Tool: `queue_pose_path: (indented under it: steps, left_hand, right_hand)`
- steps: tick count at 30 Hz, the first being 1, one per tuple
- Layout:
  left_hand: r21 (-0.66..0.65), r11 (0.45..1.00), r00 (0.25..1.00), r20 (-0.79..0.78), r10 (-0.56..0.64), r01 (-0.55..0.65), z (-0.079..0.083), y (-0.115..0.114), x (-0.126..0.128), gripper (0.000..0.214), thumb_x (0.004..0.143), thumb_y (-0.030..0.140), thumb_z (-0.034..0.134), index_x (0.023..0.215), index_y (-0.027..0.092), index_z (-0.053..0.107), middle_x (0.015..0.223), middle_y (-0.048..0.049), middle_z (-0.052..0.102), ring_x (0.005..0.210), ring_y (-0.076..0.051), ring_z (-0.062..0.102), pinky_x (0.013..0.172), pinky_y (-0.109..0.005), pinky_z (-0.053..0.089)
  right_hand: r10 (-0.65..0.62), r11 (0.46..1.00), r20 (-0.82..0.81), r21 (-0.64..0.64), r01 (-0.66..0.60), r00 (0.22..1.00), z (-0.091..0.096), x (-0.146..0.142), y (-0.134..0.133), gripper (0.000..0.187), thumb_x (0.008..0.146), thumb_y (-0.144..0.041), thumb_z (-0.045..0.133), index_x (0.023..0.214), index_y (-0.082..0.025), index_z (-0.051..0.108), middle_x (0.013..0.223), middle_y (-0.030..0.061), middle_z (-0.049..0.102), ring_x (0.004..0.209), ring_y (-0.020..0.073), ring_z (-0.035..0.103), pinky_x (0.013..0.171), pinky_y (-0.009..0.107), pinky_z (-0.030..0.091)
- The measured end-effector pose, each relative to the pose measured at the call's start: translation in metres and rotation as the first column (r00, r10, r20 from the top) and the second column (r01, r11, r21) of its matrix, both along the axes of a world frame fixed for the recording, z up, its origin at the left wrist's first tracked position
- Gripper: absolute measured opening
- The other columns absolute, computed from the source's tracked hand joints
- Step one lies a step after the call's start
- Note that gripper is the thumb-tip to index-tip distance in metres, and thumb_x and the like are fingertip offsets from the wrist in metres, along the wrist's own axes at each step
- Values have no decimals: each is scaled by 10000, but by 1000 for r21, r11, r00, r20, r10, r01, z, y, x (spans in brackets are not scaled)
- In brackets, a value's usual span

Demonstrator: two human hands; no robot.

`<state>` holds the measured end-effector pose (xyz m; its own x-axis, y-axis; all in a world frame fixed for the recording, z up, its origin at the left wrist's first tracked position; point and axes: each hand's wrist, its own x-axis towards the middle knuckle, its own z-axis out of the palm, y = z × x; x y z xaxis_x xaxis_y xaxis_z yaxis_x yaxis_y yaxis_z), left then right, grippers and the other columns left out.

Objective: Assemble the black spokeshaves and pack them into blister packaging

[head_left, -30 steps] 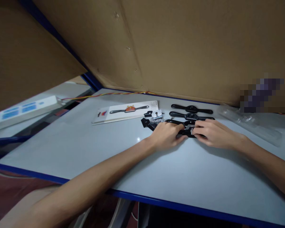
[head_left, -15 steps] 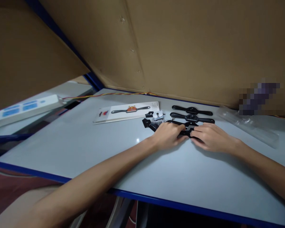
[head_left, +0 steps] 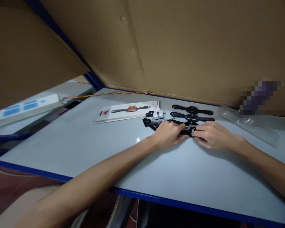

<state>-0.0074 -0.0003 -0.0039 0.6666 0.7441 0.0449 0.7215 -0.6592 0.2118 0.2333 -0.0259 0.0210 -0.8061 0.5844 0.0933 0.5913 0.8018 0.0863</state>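
Observation:
My left hand (head_left: pixel 169 134) is closed round one end of a black metal spokeshave (head_left: pixel 187 133), low over the table. A grey blade plate shows at the spokeshave's middle. There my right hand (head_left: pixel 213 135) has its fingers bent, thumb and fingertips around a small silver screw (head_left: pixel 193 130). Just behind, another black spokeshave (head_left: pixel 174 121) is partly covered by my hands. Two more, a farther spokeshave (head_left: pixel 192 109) and a nearer spokeshave (head_left: pixel 192 117), lie side by side. Left of them are black cap pieces (head_left: pixel 146 122) and a small clear bag (head_left: pixel 158 117) with silver parts.
Flat cards with a spokeshave picture (head_left: pixel 128 110) lie at the back left of the white table (head_left: pixel 85 148). A clear plastic sleeve (head_left: pixel 250 126) lies at the right. A power strip (head_left: pixel 28 107) rests on a neighbouring surface. A cardboard wall (head_left: pixel 180 47) closes off the back.
My right hand has shifted slightly right and away from my left, so the silver screw now shows at its fingertips. My left hand keeps its grip in the same place.

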Motion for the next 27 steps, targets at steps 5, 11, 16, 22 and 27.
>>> queue_pose_path:
  steps: [5,11,16,22,27]
  left_hand:
    - [3,1000,1000,-6,-14,14,0,2,-2,395,1015,461,559,1218,162,718,979,-117,803,823,-272,737,639,-333,440]
    - [-16,1000,999,-30,-14,14,1,3,-1,398,1018,474,564,1214,165,721,1008,-125,809,854,-291,743,632,-342,417]
    - [28,1000,1000,-15,-11,11,0,2,-1,402,1011,483,568,1194,165,733,945,-128,801,785,-274,726,636,-341,428]
    - [13,999,998,-49,46,-46,2,-2,3,431,1004,490,556,1194,148,737,904,-143,791,804,-317,738,652,-372,465]
    - [-36,995,995,-37,89,-90,6,-5,7,417,976,454,575,1196,147,752,886,-142,786,854,-340,751,702,-405,513]
  right_hand:
    - [1,999,-4,39,-1,1000,-6,-2,0,302,1022,-144,527,1194,-222,762,981,55,793,749,174,656,682,323,358]
    - [-40,990,-5,138,40,999,-10,0,4,276,1075,-229,496,1172,-204,753,911,51,780,697,171,642,665,330,354]
    - [-119,974,-10,194,119,993,-14,-5,5,271,1079,-265,509,990,-178,750,890,72,763,699,180,642,670,337,347]
    - [-303,947,24,123,298,953,-11,-24,-5,363,1070,-232,458,893,-142,762,840,98,762,683,194,647,617,347,267]
    - [-494,869,25,-17,494,869,-6,-38,-14,362,1038,-227,485,854,-142,785,796,88,769,664,186,641,592,349,221]
